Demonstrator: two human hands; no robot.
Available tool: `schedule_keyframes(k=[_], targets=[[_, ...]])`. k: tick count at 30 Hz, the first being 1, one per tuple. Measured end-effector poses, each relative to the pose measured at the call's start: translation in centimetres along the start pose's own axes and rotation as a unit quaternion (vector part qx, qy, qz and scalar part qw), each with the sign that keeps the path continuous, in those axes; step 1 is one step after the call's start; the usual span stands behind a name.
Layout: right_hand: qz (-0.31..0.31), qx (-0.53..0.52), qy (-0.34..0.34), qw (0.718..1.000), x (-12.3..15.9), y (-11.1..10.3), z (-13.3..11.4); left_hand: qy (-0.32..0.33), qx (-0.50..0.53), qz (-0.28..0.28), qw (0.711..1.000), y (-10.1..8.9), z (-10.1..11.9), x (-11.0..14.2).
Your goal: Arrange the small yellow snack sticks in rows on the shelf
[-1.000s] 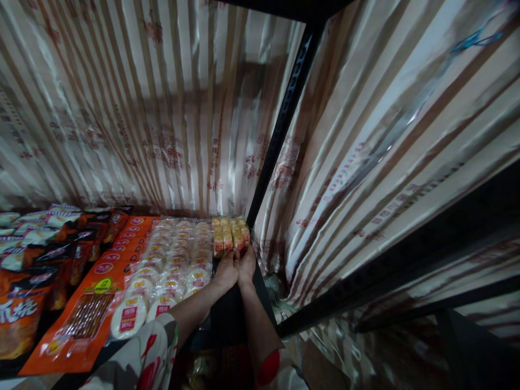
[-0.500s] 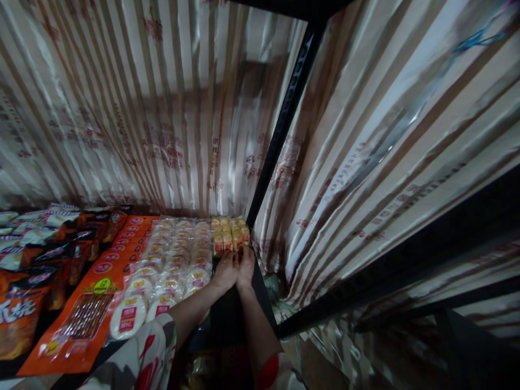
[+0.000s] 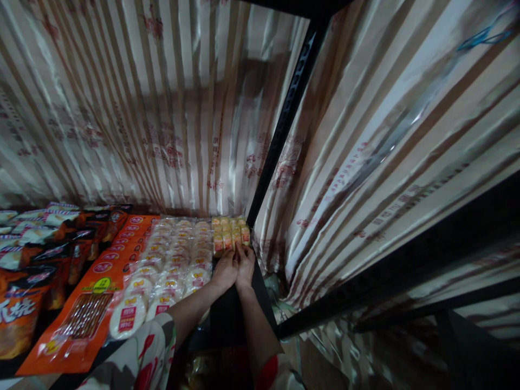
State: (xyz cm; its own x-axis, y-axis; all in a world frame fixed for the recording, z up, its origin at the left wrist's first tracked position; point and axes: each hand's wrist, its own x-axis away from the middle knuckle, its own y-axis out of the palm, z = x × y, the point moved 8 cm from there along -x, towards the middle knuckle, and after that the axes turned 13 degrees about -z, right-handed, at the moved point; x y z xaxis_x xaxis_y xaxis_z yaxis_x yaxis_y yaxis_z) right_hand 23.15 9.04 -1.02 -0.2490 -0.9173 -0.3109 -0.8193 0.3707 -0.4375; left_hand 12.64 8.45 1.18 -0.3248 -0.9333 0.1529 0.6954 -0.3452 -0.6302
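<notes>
Small yellow snack packets (image 3: 227, 234) stand in neat rows on the black shelf (image 3: 229, 319), close to its back corner. At the front edge of these rows, my left hand (image 3: 226, 269) and my right hand (image 3: 245, 266) meet side by side. Both have their fingers bent and drawn together, the fingertips touching the nearest packets. What lies between the fingers is hidden by the hands. Just left of them, clear-wrapped round white crackers (image 3: 166, 284) with red labels lie in overlapping columns.
Orange packs of brown sticks (image 3: 87, 314) overlap further left, beside orange-and-black snack bags (image 3: 20, 311). A black slotted metal post (image 3: 284, 122) rises at the shelf corner. Pleated printed sheeting (image 3: 179, 108) hangs behind and to the right. A dark bar (image 3: 365, 271) crosses the lower right.
My hands stay at the same spot, with the right fingers shifted slightly against the front yellow packets. The snack rows look the same.
</notes>
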Motion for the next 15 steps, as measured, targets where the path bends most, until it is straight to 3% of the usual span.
schedule_keyframes(k=[7,15], targets=[[-0.039,0.071,-0.045,0.996,0.22,0.53,-0.44,0.002,-0.013,-0.004,1.000,0.06,-0.01,-0.13],[-0.036,0.108,-0.063,0.991,0.33,0.70,-0.38,0.006,-0.005,0.000,1.000,-0.01,0.35,0.00]])
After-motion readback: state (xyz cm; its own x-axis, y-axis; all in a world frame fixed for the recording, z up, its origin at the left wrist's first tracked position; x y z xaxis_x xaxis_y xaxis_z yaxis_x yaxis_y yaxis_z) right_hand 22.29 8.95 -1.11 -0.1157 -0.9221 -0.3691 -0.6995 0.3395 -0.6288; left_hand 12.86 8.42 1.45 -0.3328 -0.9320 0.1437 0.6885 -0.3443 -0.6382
